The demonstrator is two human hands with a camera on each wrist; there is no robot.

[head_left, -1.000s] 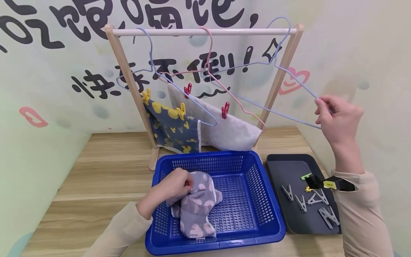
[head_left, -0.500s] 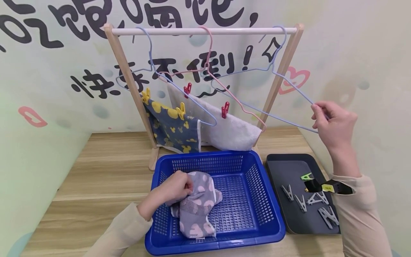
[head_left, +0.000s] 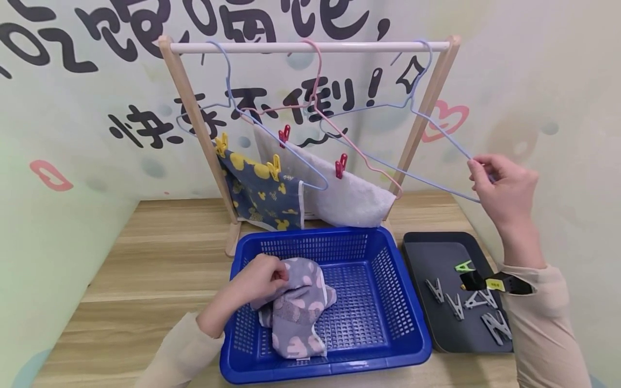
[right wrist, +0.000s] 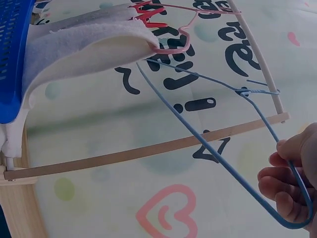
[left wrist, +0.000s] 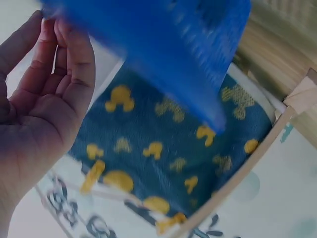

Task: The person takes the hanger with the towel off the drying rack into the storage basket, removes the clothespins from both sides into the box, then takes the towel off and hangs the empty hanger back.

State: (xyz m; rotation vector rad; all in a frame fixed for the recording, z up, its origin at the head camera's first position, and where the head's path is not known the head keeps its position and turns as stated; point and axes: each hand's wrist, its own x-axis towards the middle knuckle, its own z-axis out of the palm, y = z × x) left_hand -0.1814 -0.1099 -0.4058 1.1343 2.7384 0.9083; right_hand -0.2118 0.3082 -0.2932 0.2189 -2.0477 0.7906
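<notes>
While gripping blue hanger round outer end with right hand, poised with left hand over patterned cloth in left half of blue basket; cannot tell whether pinching it. Lies mostly nearside of bent left fingertips, long axis toward body, well apart from right.

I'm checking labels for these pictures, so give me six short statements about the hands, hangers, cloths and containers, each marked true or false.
1. The right hand holds a blue hanger. True.
2. The basket, beside the tray, holds a grey cloth. True.
3. The left hand is over the tray. False: the left hand is over the basket.
4. The tray holds cloth. False: it holds grey clips, among others.
5. Red clips are on the white cloth. True.
6. The white cloth hangs from a blue hanger. False: the white cloth hangs from the pink hanger.
</notes>
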